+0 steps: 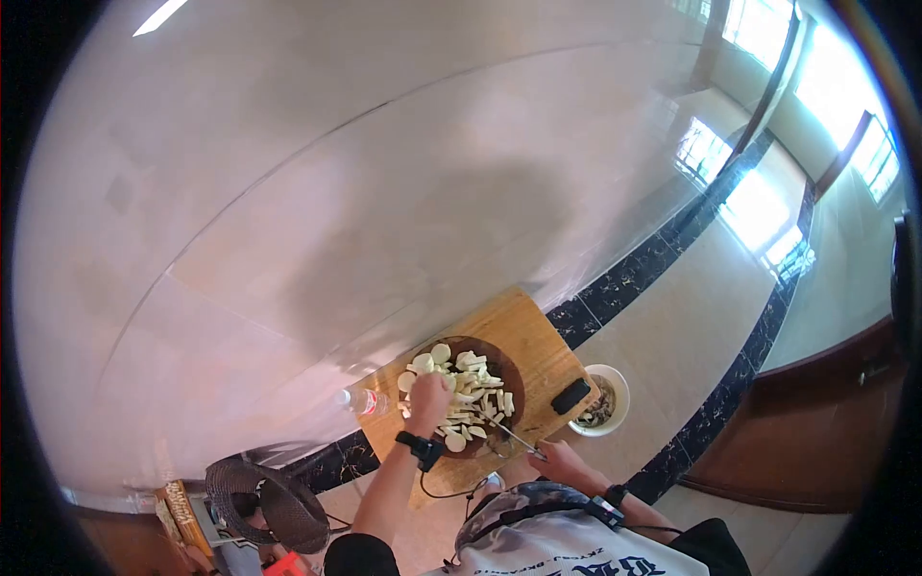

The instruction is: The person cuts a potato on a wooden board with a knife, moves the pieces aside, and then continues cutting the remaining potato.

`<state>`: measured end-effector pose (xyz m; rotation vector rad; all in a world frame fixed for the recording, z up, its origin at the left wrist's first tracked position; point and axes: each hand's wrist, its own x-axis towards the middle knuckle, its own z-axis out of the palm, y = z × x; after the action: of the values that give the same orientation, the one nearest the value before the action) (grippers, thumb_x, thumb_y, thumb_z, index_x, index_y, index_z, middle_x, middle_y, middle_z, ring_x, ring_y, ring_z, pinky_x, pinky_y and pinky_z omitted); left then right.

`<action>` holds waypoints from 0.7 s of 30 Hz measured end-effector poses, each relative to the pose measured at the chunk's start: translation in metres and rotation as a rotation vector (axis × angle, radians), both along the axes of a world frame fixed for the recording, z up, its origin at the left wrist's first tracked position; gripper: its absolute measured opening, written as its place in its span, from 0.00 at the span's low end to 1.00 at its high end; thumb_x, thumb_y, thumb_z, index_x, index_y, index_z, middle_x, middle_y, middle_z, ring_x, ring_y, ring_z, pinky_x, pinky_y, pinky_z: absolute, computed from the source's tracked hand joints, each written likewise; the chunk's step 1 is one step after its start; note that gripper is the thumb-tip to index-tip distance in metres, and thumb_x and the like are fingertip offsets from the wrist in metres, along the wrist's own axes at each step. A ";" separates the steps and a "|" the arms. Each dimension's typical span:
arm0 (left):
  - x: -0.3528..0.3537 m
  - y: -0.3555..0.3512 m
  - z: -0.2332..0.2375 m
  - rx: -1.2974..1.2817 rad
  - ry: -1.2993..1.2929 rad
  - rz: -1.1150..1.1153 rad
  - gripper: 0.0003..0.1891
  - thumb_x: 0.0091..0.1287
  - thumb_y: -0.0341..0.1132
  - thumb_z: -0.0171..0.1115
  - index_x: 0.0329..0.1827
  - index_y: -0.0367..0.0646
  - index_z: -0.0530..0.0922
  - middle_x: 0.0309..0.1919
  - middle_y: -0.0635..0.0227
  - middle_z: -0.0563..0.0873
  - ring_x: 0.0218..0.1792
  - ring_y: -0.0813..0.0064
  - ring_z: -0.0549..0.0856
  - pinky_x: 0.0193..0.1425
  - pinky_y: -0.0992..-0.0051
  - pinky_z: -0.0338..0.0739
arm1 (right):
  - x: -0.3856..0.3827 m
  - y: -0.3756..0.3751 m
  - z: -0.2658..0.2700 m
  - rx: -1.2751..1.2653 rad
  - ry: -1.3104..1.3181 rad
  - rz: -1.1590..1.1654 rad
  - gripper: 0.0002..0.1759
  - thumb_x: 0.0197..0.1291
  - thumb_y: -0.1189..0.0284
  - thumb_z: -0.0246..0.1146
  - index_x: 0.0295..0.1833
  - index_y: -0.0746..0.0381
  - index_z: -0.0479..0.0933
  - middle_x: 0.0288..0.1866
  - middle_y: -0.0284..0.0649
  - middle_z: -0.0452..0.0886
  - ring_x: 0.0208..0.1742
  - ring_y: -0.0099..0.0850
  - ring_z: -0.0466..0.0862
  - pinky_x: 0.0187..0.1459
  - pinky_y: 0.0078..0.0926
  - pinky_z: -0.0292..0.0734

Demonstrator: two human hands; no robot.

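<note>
My right hand (563,463) is wrapped around the handle of a knife (516,439), whose blade reaches over the lower right of a round dark chopping board (515,376). White vegetable pieces (468,387) cover much of the board, some cut into sticks and others into round slices. Above the left part of the pile, my left hand (431,396) has its fingers curled closed; whatever is in them is hidden. Both wrists wear dark straps with small devices.
Under the board is a wooden table (519,312). A bottle (365,401) is at its left edge, and a black phone-like object (571,396) lies at right. Beyond stands a white bowl (622,384) with dark contents. A dark woven hat (288,514) is at lower left.
</note>
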<state>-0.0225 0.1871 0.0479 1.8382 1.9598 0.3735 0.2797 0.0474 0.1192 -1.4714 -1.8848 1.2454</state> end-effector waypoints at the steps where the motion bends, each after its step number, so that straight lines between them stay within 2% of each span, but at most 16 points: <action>1: 0.002 -0.007 -0.007 0.003 -0.036 -0.022 0.05 0.57 0.33 0.67 0.31 0.40 0.83 0.30 0.53 0.87 0.35 0.49 0.87 0.39 0.54 0.81 | 0.000 -0.001 0.001 -0.006 -0.010 0.006 0.18 0.67 0.60 0.64 0.38 0.68 0.79 0.28 0.56 0.83 0.32 0.56 0.86 0.36 0.49 0.79; 3: 0.004 -0.021 -0.013 0.083 -0.086 -0.007 0.07 0.58 0.34 0.68 0.34 0.40 0.82 0.30 0.54 0.85 0.36 0.49 0.86 0.39 0.55 0.80 | 0.003 -0.003 -0.002 -0.020 -0.023 0.030 0.19 0.67 0.60 0.63 0.38 0.68 0.79 0.28 0.56 0.83 0.32 0.55 0.86 0.36 0.48 0.80; 5: 0.016 -0.039 0.010 0.190 -0.128 0.067 0.10 0.58 0.35 0.69 0.37 0.40 0.80 0.32 0.55 0.83 0.37 0.51 0.84 0.41 0.57 0.79 | 0.007 -0.008 -0.014 -0.048 -0.068 0.045 0.19 0.67 0.60 0.64 0.38 0.68 0.79 0.27 0.55 0.84 0.32 0.55 0.86 0.36 0.48 0.80; 7: 0.018 -0.059 0.023 0.175 -0.160 0.125 0.10 0.58 0.35 0.69 0.36 0.39 0.79 0.32 0.55 0.83 0.38 0.51 0.84 0.41 0.57 0.78 | 0.007 -0.010 -0.022 -0.091 -0.137 0.062 0.18 0.67 0.60 0.64 0.38 0.67 0.80 0.27 0.54 0.84 0.31 0.53 0.87 0.36 0.47 0.80; 8: 0.018 -0.068 0.024 0.170 -0.175 0.157 0.10 0.58 0.35 0.69 0.35 0.39 0.78 0.32 0.55 0.83 0.38 0.51 0.84 0.41 0.57 0.78 | 0.010 -0.012 -0.025 -0.139 -0.133 0.054 0.17 0.67 0.61 0.63 0.40 0.67 0.79 0.29 0.56 0.84 0.34 0.57 0.86 0.38 0.51 0.79; 10: 0.015 -0.099 0.005 0.053 -0.245 0.167 0.12 0.57 0.36 0.71 0.33 0.39 0.78 0.32 0.54 0.82 0.40 0.50 0.84 0.42 0.57 0.78 | 0.008 -0.004 -0.004 -0.225 -0.124 0.035 0.16 0.66 0.62 0.61 0.43 0.66 0.78 0.34 0.61 0.83 0.40 0.63 0.84 0.42 0.58 0.78; 11: 0.015 -0.117 -0.003 0.005 -0.245 0.151 0.12 0.57 0.37 0.72 0.34 0.40 0.78 0.33 0.53 0.82 0.40 0.50 0.84 0.42 0.57 0.78 | 0.010 -0.007 -0.023 -0.256 -0.081 -0.002 0.17 0.66 0.62 0.62 0.43 0.67 0.78 0.32 0.61 0.83 0.41 0.63 0.84 0.42 0.56 0.79; 12: 0.017 -0.134 -0.011 -0.041 -0.245 0.135 0.13 0.57 0.38 0.73 0.35 0.40 0.78 0.33 0.52 0.82 0.41 0.49 0.84 0.42 0.58 0.79 | 0.011 -0.008 -0.026 -0.219 -0.092 0.009 0.17 0.66 0.62 0.62 0.43 0.67 0.78 0.33 0.61 0.83 0.41 0.63 0.84 0.42 0.56 0.79; 13: 0.023 -0.145 -0.013 -0.070 -0.101 0.137 0.18 0.56 0.38 0.75 0.42 0.40 0.77 0.42 0.47 0.80 0.46 0.46 0.83 0.47 0.57 0.80 | 0.011 -0.008 -0.027 -0.179 -0.102 0.018 0.17 0.66 0.62 0.62 0.44 0.67 0.79 0.33 0.61 0.83 0.41 0.62 0.84 0.42 0.55 0.79; 16: 0.036 -0.152 -0.005 -0.110 -0.104 0.353 0.26 0.54 0.38 0.77 0.50 0.37 0.73 0.50 0.45 0.77 0.51 0.44 0.82 0.52 0.55 0.81 | 0.008 -0.007 -0.020 -0.113 -0.092 0.051 0.18 0.65 0.61 0.65 0.43 0.68 0.80 0.33 0.60 0.83 0.38 0.59 0.85 0.41 0.50 0.79; 17: 0.038 -0.151 -0.002 -0.152 -0.083 0.387 0.29 0.52 0.35 0.78 0.53 0.35 0.71 0.51 0.48 0.76 0.52 0.44 0.82 0.54 0.54 0.80 | 0.007 -0.006 -0.016 -0.098 -0.085 0.066 0.19 0.65 0.61 0.66 0.42 0.69 0.81 0.33 0.59 0.84 0.37 0.57 0.85 0.40 0.48 0.79; 20: 0.036 -0.158 -0.028 0.062 -0.123 0.351 0.28 0.49 0.34 0.78 0.51 0.37 0.72 0.50 0.49 0.77 0.51 0.44 0.82 0.53 0.54 0.80 | 0.002 -0.005 -0.020 -0.116 -0.087 0.148 0.17 0.65 0.62 0.62 0.45 0.67 0.80 0.37 0.61 0.84 0.43 0.62 0.84 0.43 0.53 0.80; 21: 0.033 -0.160 -0.028 0.035 -0.128 0.349 0.28 0.49 0.34 0.78 0.51 0.38 0.72 0.50 0.50 0.77 0.51 0.44 0.82 0.53 0.54 0.80 | -0.001 -0.004 -0.021 -0.092 -0.080 0.182 0.17 0.65 0.62 0.62 0.45 0.67 0.80 0.38 0.61 0.84 0.43 0.62 0.84 0.44 0.53 0.79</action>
<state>0.0104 0.0268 0.0197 1.4485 2.1932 0.6187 0.2789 0.0431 0.0984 -1.4411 -2.0794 1.3907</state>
